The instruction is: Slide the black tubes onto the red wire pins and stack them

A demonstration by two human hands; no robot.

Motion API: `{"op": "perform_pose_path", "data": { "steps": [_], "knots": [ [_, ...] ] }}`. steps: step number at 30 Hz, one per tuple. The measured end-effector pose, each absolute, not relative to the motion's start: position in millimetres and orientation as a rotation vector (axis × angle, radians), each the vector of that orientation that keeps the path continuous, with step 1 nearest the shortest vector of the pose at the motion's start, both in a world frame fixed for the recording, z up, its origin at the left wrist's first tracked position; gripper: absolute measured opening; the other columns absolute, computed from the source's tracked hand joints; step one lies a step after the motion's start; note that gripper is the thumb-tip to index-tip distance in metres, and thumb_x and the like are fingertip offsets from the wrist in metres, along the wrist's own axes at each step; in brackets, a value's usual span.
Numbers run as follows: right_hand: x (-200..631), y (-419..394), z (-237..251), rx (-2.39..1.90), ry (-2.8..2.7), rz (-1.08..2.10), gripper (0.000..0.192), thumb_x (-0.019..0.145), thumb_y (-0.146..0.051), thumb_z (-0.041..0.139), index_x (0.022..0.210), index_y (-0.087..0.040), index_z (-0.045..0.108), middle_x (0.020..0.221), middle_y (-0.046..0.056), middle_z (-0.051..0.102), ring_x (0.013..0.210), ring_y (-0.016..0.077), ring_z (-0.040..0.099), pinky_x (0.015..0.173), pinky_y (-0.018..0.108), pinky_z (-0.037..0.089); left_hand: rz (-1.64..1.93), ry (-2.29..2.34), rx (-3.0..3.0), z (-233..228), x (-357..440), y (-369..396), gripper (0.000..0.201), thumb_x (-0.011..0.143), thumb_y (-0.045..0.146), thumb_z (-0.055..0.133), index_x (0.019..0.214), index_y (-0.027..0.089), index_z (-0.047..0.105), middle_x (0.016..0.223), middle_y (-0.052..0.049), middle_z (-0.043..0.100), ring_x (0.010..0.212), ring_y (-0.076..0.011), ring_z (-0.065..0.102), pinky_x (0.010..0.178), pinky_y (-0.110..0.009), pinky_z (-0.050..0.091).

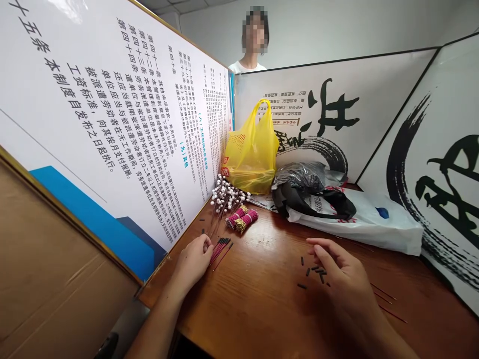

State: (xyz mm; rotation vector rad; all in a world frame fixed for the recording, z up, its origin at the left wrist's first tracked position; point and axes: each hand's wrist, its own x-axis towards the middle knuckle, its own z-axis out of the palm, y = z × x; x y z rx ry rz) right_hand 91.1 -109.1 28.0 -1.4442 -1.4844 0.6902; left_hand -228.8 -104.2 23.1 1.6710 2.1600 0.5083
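Observation:
My left hand [194, 259] rests on the wooden table [262, 309] near the left board, fingers closed on a small fan of thin red sticks with dark tips [221, 248]. My right hand [339, 271] hovers palm down with fingers apart over several short black tube pieces [313, 271] scattered on the wood; it holds nothing. Further back lie two tied bundles of red sticks [242, 218] and a cluster of white bead-tipped stems [225, 195].
A yellow plastic bag [252, 149], a black bag [307, 192] and a white bag [374, 222] sit at the back. Printed boards wall in the left [112, 114], back and right. A person [254, 40] stands behind the rear board. Loose red sticks [389, 299] lie at right.

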Motion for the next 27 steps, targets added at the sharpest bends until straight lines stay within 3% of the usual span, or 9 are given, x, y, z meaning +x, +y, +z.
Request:
{"op": "perform_pose_path", "data": {
  "steps": [4, 6, 10, 15, 22, 27],
  "knots": [
    [125, -106, 48, -1.739, -1.647, 0.557, 0.038, 0.082, -0.051, 0.051, 0.100, -0.022, 0.068, 0.076, 0.004, 0.071, 0.060, 0.0204, 0.063, 0.051, 0.027, 0.044, 0.580, 2.124, 1.699, 34, -218, -112, 0.016, 0.089, 0.029, 0.039, 0.079, 0.022, 0.049, 0.077, 0.000, 0.062, 0.070, -0.0162, 0.055, 0.061, -0.026, 0.030],
    [146, -103, 50, -1.864, -1.767, 0.522, 0.029, 0.079, -0.045, 0.054, 0.091, -0.023, 0.069, 0.079, 0.004, 0.072, 0.066, 0.0210, 0.065, 0.059, 0.027, 0.046, 0.625, 2.046, 1.767, 40, -201, -115, 0.018, 0.090, 0.030, 0.038, 0.080, 0.021, 0.049, 0.078, 0.000, 0.062, 0.071, -0.0156, 0.055, 0.062, -0.026, 0.032],
    [171, -95, 36, -2.121, -1.926, 0.549, 0.017, 0.074, -0.038, 0.060, 0.077, -0.023, 0.068, 0.078, 0.004, 0.072, 0.069, 0.0223, 0.065, 0.056, 0.027, 0.041, 0.550, 1.742, 2.035, 48, -148, -116, 0.014, 0.088, 0.027, 0.041, 0.081, 0.021, 0.052, 0.080, -0.001, 0.062, 0.072, -0.0157, 0.055, 0.063, -0.027, 0.033],
    [170, -87, 16, -2.137, -2.004, 0.560, 0.013, 0.076, -0.032, 0.059, 0.075, -0.022, 0.066, 0.078, 0.005, 0.072, 0.068, 0.0206, 0.064, 0.054, 0.025, 0.035, 0.377, 1.439, 2.370, 40, -75, -95, 0.015, 0.088, 0.024, 0.040, 0.089, 0.020, 0.055, 0.091, -0.005, 0.064, 0.082, -0.0199, 0.058, 0.069, -0.030, 0.041],
    [162, -83, 13, -2.020, -2.000, 0.428, 0.010, 0.076, -0.023, 0.057, 0.073, -0.021, 0.066, 0.078, 0.005, 0.072, 0.071, 0.0206, 0.063, 0.058, 0.026, 0.034, 0.202, 1.376, 2.459, 18, -29, -69, 0.023, 0.086, 0.017, 0.041, 0.104, 0.013, 0.055, 0.105, -0.019, 0.059, 0.096, -0.0314, 0.059, 0.077, -0.040, 0.047],
    [155, -81, 11, -2.072, -1.942, 0.330, 0.010, 0.074, -0.023, 0.058, 0.067, -0.020, 0.065, 0.072, 0.006, 0.071, 0.062, 0.0193, 0.060, 0.053, 0.026, 0.029, 0.198, 1.321, 2.430, 13, -30, -73, 0.026, 0.080, 0.006, 0.044, 0.103, 0.014, 0.054, 0.105, -0.018, 0.058, 0.096, -0.0294, 0.058, 0.078, -0.038, 0.046]
  ]
}}
